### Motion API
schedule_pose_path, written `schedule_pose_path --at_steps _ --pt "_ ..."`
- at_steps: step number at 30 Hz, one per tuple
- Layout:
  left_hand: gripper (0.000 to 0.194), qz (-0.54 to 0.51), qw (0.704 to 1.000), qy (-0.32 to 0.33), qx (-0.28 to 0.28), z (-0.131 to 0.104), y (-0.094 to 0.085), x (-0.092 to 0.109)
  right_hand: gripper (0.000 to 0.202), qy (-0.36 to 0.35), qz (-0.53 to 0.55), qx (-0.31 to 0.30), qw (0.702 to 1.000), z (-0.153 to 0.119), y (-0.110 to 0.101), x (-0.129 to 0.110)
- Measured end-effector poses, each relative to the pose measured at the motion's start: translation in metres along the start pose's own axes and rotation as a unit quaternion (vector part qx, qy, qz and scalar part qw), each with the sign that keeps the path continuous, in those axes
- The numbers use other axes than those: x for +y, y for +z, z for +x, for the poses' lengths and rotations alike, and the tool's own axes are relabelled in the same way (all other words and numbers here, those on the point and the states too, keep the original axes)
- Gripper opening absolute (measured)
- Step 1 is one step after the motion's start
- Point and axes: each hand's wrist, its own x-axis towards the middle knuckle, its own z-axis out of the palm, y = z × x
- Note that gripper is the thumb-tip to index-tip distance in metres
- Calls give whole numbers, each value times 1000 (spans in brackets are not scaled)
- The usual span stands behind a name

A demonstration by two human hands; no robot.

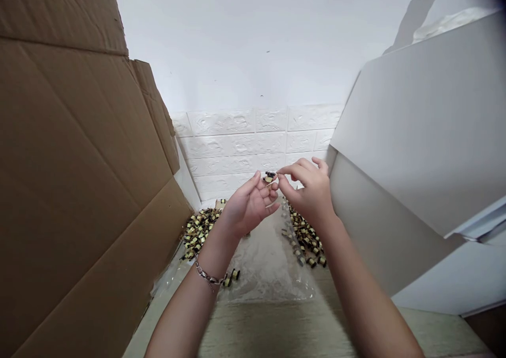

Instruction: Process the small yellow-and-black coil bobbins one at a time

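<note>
My left hand, palm turned up, holds a small wound coil at its fingertips. The coil has a yellow-wrapped middle and a black end with pins, and thin wire ends hang from it. My right hand is just to the right, thumb and forefinger pinched at the coil's edge; what lies between those fingertips is too small to make out. Similar coils lie in a left pile and a right pile. A few loose coils rest beside my left wrist.
A clear plastic sheet covers part of the pale tabletop. Tall brown cardboard walls in the left side. White panels stand on the right, and a white brick-patterned wall closes off the back.
</note>
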Motion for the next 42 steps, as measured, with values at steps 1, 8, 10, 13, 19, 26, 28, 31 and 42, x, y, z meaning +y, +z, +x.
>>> schedule_pose_path --at_steps 1,8,10,13,19,26,28,31,42 --pt "23 13 1000 6 2 -1 0 0 7 8 2 0 1000 0 0 0" --pt "40 250 961 106 58 0 0 -4 7 48 21 11 999 0 -1 -2" --pt "50 325 926 162 104 2 0 -7 7 52 21 10 998 0 0 -2" --pt "55 464 829 256 178 2 2 -12 7 56 19 3 998 0 2 -3" --pt "49 640 601 402 260 -3 9 -21 7 65 46 -18 997 -3 6 -11" --pt "36 646 533 479 263 -3 6 -15 10 94 95 -27 991 -2 3 -16" --pt "34 646 530 479 269 -4 5 -13 11 98 107 -27 989 -2 2 -16" --pt "31 649 528 476 273 -5 4 -11 11 108 124 -29 986 -1 1 -16" --pt "18 617 583 460 258 -13 8 -7 8 94 158 -12 983 -2 0 -16"
